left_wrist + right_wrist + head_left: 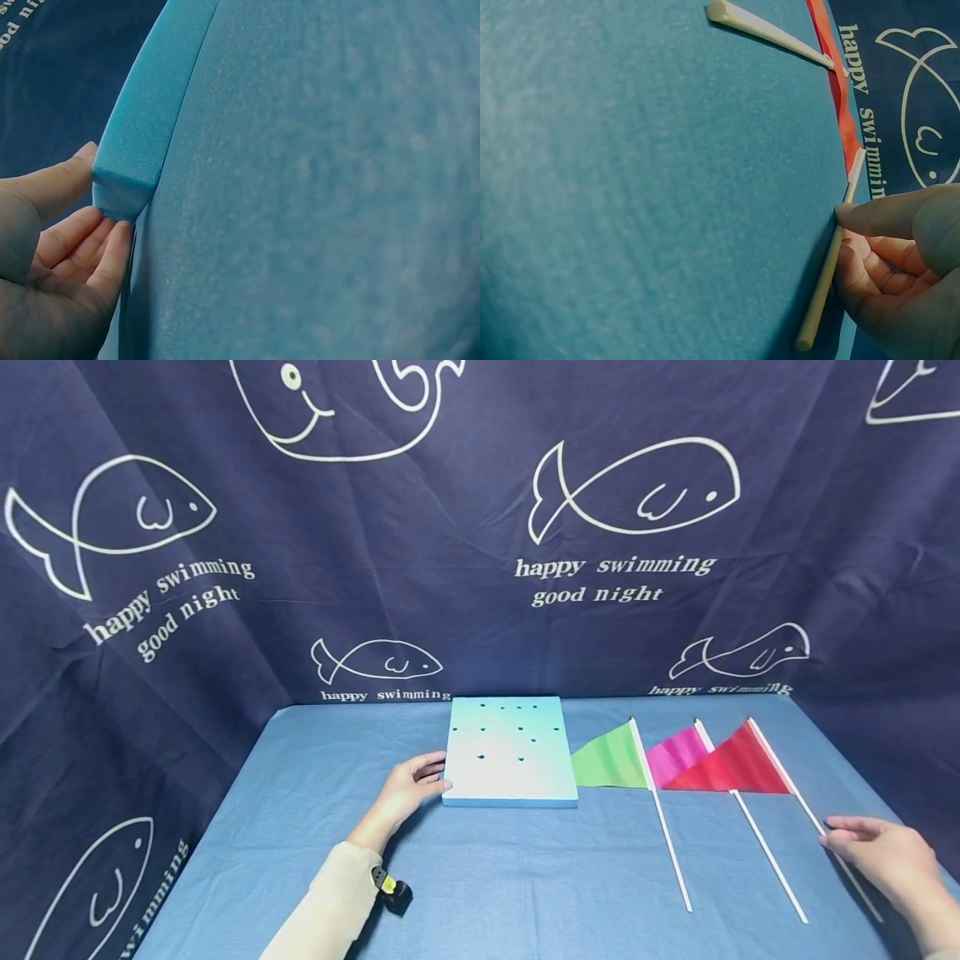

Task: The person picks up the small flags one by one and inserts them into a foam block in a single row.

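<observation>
My left hand (408, 789) holds the left edge of a pale blue foam board (510, 781) with small holes in its top. In the left wrist view the thumb lies at the upper edge near the board's corner (124, 187), the fingers against its end. My right hand (885, 852) pinches the white stick (776, 756) of a red triangular flag (738, 764) between thumb and fingers, below the cloth. In the right wrist view the stick's lower end (814, 319) juts past the fingers, with a shadow beside it.
A green flag (615, 758) lies right of the board, and a pink flag (678, 752) lies partly under the red one. Their sticks point toward the table's front. Blue cloth covers the table (480, 877); a dark fish-print curtain (480, 543) hangs behind and at the sides.
</observation>
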`<state>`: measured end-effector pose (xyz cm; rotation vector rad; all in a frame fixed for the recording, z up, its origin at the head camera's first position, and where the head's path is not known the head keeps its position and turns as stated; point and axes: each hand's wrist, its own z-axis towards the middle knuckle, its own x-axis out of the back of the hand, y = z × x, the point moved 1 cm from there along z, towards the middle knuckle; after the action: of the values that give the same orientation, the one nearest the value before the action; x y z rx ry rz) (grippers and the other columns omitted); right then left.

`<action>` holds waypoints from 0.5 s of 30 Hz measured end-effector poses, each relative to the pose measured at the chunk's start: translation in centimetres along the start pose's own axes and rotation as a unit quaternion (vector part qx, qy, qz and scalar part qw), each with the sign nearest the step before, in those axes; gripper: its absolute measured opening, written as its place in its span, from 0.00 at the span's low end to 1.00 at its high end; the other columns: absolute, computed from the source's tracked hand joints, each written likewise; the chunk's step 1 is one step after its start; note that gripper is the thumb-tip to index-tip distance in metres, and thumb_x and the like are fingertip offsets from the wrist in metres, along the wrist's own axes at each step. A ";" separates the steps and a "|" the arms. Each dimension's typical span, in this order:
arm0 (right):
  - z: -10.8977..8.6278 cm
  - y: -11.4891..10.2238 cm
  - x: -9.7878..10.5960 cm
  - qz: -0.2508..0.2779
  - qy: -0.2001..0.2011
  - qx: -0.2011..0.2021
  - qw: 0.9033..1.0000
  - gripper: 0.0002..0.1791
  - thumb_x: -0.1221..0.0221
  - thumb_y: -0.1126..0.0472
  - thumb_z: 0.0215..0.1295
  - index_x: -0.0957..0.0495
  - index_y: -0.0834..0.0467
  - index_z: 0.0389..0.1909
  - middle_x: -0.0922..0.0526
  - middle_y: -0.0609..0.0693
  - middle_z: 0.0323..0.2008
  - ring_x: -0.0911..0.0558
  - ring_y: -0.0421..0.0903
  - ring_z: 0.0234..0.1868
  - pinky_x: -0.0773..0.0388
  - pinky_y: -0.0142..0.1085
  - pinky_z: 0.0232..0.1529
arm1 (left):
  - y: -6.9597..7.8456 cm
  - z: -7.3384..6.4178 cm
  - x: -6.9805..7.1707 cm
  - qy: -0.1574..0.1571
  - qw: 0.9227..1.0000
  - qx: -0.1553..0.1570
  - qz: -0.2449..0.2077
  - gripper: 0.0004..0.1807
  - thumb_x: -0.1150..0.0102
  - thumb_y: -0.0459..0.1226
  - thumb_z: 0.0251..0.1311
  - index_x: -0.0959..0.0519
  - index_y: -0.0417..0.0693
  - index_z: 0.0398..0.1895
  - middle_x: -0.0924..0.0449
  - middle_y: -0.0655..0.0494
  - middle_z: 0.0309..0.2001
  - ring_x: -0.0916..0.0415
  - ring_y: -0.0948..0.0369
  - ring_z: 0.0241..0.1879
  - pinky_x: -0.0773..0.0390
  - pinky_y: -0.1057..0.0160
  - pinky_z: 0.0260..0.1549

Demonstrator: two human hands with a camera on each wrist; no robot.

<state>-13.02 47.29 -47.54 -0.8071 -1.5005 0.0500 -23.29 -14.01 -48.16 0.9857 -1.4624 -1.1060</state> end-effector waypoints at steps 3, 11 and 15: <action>-0.2 -0.2 0.2 -0.003 -0.002 -0.003 1.000 0.23 0.34 0.59 0.57 0.22 0.73 0.47 0.14 0.59 0.27 0.20 0.52 0.31 0.32 0.45 0.33 | 0.0 -0.1 0.0 -0.001 1.000 -0.001 0.001 0.28 0.32 0.30 0.55 0.26 0.38 0.61 0.23 0.37 0.58 0.24 0.45 0.58 0.20 0.58 0.57; -0.5 -1.1 0.0 -0.045 0.017 -0.010 0.999 0.17 0.35 0.62 0.54 0.20 0.72 0.40 0.19 0.71 0.39 0.27 0.70 0.45 0.35 0.56 0.42 | 0.0 -0.2 -0.2 -0.001 1.000 -0.001 0.012 0.27 0.33 0.31 0.57 0.26 0.39 0.62 0.23 0.37 0.58 0.24 0.45 0.57 0.20 0.58 0.56; -0.4 -1.2 -0.1 -0.050 0.018 -0.016 0.998 0.17 0.35 0.62 0.53 0.20 0.72 0.38 0.19 0.71 0.38 0.28 0.70 0.45 0.36 0.59 0.44 | -0.1 -0.2 -0.3 0.000 1.000 -0.001 0.020 0.27 0.33 0.32 0.57 0.26 0.39 0.62 0.23 0.38 0.57 0.23 0.46 0.57 0.19 0.58 0.56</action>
<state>-13.18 46.19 -46.98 -0.7536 -1.5082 -0.0643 -23.05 -13.79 -48.26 0.9513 -1.4753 -1.0782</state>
